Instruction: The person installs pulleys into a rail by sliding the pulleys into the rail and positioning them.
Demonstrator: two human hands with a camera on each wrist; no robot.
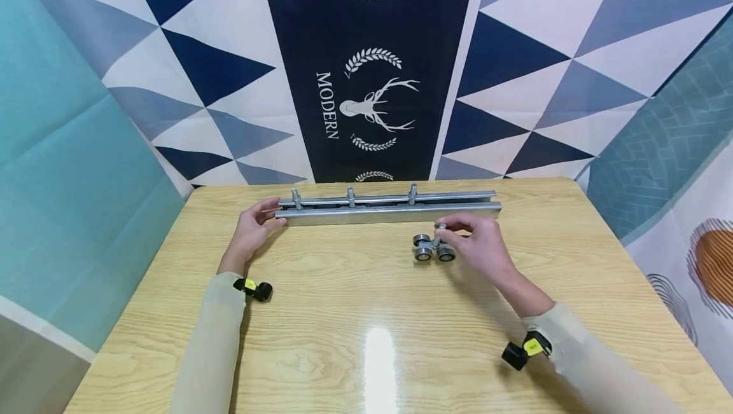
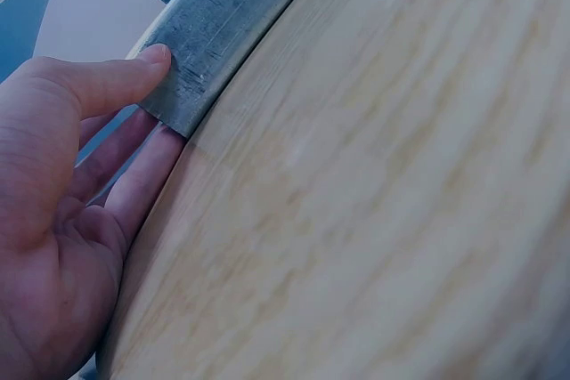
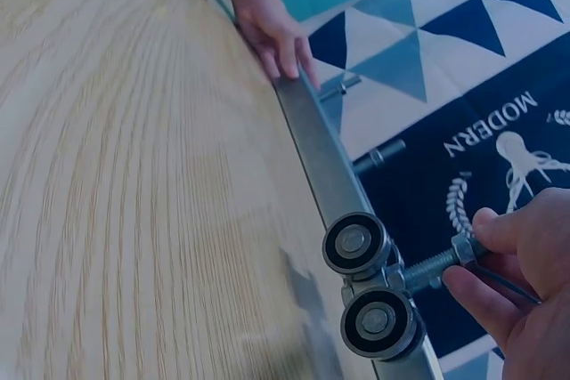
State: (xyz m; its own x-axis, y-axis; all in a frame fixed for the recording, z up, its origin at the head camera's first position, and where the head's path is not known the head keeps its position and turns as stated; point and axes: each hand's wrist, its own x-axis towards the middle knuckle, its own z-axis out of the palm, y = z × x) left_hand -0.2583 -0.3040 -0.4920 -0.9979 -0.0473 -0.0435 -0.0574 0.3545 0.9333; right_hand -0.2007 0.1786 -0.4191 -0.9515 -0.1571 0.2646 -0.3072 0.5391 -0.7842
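Observation:
A grey metal channel track [image 1: 389,213] lies across the far side of the table, three threaded bolts [image 1: 351,196] standing up from its slot. My left hand [image 1: 249,231] grips the track's left end; in the left wrist view the thumb presses the outer face and the fingers reach in behind the end. With my right hand [image 1: 483,242] I pinch the threaded bolt of a roller trolley [image 3: 377,319] near its nut. Its black-and-silver wheels [image 1: 424,253] hang in front of the track, near the right end. The lower parts of the track's bolts are hidden inside it.
The wood-grain table [image 1: 321,312] extends toward me, with a bright light reflection on it. Behind its far edge hangs a patterned cloth [image 1: 372,159] with triangles and a deer print. A small black camera [image 1: 515,355] sits on each sleeve.

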